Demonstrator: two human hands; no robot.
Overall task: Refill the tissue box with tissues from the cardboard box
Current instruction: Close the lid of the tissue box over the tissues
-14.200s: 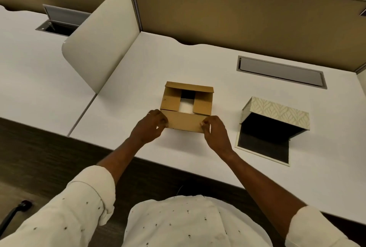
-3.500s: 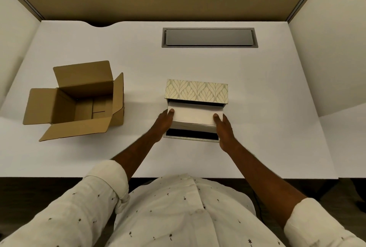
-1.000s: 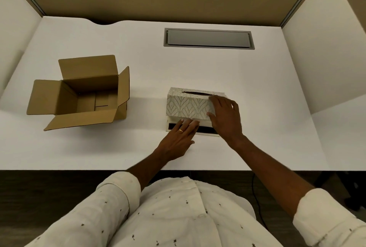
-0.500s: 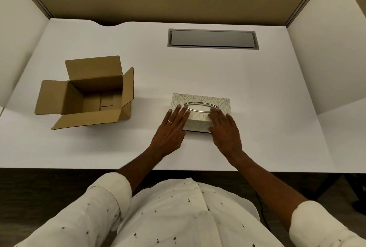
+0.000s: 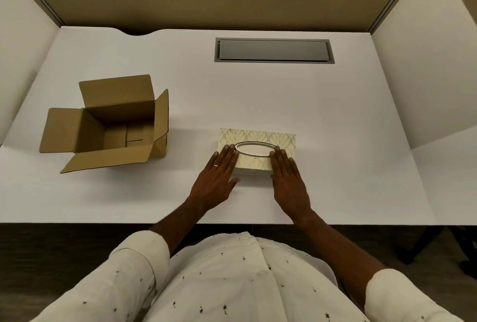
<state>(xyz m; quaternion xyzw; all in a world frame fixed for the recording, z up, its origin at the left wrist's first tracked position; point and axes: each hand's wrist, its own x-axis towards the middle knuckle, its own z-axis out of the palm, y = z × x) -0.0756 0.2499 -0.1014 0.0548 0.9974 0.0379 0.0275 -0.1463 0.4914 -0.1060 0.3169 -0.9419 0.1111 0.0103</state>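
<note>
Hands (image 5: 254, 178) flat on tissue box (image 5: 258, 138), seemingly near desk edge (image 5: 103, 222).

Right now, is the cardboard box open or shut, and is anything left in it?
Open and empty: the cardboard box has all four flaps folded out, and only its bare brown floor shows inside.

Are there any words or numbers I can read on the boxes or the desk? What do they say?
There are none to read.
Tissue box: only a leaf pattern and an oval ring around the slot, no words.
Cardboard box: plain brown inside and on its flaps, no print showing.
Desk and grey hatch: no labels or signs.
Shirt: tiny dark marks, a pattern rather than letters.
</note>
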